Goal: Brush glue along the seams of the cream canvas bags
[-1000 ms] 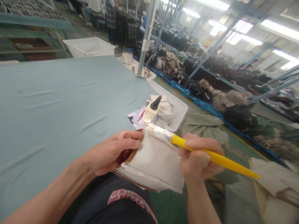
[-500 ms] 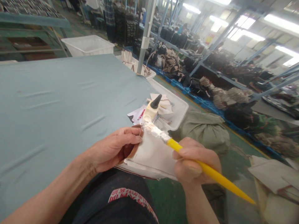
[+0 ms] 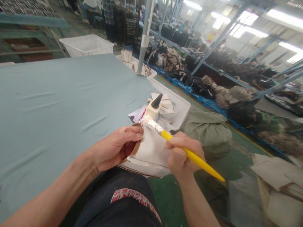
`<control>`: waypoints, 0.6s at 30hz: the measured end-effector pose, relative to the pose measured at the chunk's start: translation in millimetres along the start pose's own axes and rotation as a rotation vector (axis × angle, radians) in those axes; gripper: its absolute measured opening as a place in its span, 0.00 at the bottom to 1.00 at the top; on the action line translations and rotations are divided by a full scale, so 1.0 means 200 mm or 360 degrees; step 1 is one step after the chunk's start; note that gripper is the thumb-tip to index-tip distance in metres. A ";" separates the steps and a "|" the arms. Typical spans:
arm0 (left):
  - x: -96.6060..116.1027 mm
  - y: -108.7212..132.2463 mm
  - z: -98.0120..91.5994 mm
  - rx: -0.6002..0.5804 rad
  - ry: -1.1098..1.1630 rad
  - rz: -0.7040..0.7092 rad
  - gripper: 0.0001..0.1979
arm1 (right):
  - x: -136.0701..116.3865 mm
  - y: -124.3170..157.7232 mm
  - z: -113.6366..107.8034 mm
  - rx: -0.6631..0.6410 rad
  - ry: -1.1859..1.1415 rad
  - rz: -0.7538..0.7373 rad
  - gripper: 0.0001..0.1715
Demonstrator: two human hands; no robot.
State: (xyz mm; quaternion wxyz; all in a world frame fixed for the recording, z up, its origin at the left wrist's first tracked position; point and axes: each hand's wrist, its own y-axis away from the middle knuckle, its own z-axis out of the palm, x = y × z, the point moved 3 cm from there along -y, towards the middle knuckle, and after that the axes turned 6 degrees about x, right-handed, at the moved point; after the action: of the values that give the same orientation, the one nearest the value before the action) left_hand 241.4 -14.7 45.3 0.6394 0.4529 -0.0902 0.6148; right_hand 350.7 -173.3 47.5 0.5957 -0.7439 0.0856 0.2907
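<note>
My right hand (image 3: 186,154) is closed around the yellow handle of a brush (image 3: 194,160). White matter coats the brush head, which lies over the upper edge of a cream fabric piece (image 3: 152,146). Pinched in my left hand (image 3: 120,146) is the fabric's brown edge (image 3: 136,147), folded up, with the thumb on top and the other fingers partly hidden beneath. Just beyond the brush head stands a cream bottle (image 3: 151,112) with a black cone-shaped nozzle. The fabric lies across the table's near corner, close to my dark-clothed lap.
A blue-green sheet covers the table (image 3: 59,94). Right of the bottle is a white bin (image 3: 182,108) with cream pieces, beside a green sack (image 3: 208,132). A metal post (image 3: 144,47) rises at the table's far edge. Cream pieces (image 3: 281,179) are stacked at lower right.
My right hand has moved left with the brush, and the brush head has shifted left along the fabric's edge. My left hand keeps its grip in nearly the same place.
</note>
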 end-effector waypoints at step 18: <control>-0.05 0.04 0.05 0.0088 -0.0049 -0.0023 0.20 | -0.07 0.00 -0.06 0.0319 0.0099 0.0072 0.07</control>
State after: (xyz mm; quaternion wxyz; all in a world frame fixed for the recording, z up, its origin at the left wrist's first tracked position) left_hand 236.5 -29.0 48.3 0.6297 0.4804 -0.0797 0.6053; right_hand 343.2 -187.2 55.9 0.6575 -0.6871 0.1493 0.2708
